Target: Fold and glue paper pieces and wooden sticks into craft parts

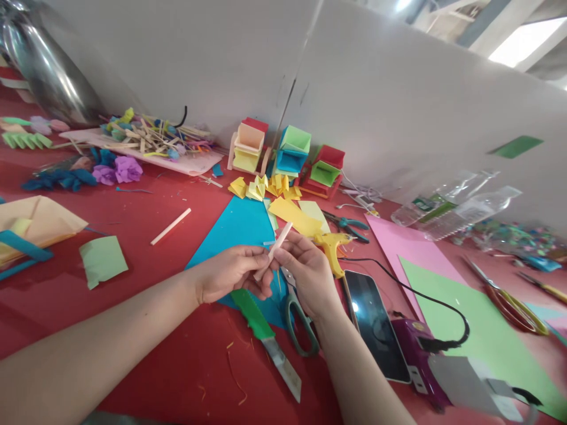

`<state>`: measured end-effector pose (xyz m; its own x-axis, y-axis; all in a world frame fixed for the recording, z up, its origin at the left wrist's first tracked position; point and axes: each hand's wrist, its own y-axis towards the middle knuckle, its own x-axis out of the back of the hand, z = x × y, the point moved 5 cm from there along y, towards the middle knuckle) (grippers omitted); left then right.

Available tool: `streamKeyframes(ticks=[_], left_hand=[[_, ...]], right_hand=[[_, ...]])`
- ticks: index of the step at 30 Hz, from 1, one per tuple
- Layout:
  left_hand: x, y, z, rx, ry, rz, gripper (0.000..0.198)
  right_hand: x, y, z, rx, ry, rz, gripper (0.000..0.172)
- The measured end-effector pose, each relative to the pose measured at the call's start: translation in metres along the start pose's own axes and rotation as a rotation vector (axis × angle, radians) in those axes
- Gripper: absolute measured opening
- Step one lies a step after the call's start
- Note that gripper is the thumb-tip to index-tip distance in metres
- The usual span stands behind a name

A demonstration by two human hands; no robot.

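Observation:
My left hand (pixel 239 267) and my right hand (pixel 309 273) meet over a blue sheet of paper (pixel 241 221). Pinched between the fingers of both is a narrow pale pink paper strip (pixel 282 236), folded or rolled, slanting up to the right. A similar pale paper stick (pixel 170 226) lies on the red table to the left. Below the hands are a green-handled utility knife (pixel 253 316) with its blade out and grey-handled scissors (pixel 302 330), partly hidden by my right hand. A yellow glue gun (pixel 332 245) lies just beyond that hand.
A phone (pixel 376 327) and a purple power strip (pixel 416 354) lie right, with a black cord across green paper (pixel 478 330). Folded paper boxes (pixel 292 147), yellow paper pieces (pixel 279 184) and pliers (pixel 349 226) sit behind. Craft sticks (pixel 150 136) are piled back left.

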<state>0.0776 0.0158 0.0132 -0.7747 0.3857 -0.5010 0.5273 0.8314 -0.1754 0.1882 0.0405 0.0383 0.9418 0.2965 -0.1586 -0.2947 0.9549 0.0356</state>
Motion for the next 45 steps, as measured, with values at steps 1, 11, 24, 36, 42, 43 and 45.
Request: streamKeyframes(ticks=[1,11,24,36,42,43,45], left_hand=[[-0.001,0.0,-0.001,-0.007,-0.019,0.014,0.021],[0.001,0.0,-0.004,-0.026,-0.024,-0.011,0.021],[0.028,0.002,-0.024,-0.209,0.033,-0.239,0.019],[0.017,0.004,-0.016,-0.229,0.515,-0.214,0.037],[0.028,0.006,-0.016,-0.221,0.531,-0.247,0.044],[0.03,0.006,-0.016,-0.217,0.531,-0.251,0.043],[0.034,0.007,-0.017,-0.224,0.534,-0.262,0.041]], right_hand=[[0.001,0.0,0.001,0.011,-0.021,-0.008,0.029],[0.015,-0.001,0.015,0.183,-0.449,-0.173,0.02],[0.033,0.003,0.022,0.233,-0.556,-0.255,0.037],[0.035,0.008,0.017,0.262,-0.237,-0.19,0.031],[0.042,0.009,0.014,0.299,-0.32,-0.195,0.027],[0.043,0.009,0.012,0.304,-0.337,-0.19,0.027],[0.044,0.01,0.009,0.305,-0.37,-0.169,0.026]])
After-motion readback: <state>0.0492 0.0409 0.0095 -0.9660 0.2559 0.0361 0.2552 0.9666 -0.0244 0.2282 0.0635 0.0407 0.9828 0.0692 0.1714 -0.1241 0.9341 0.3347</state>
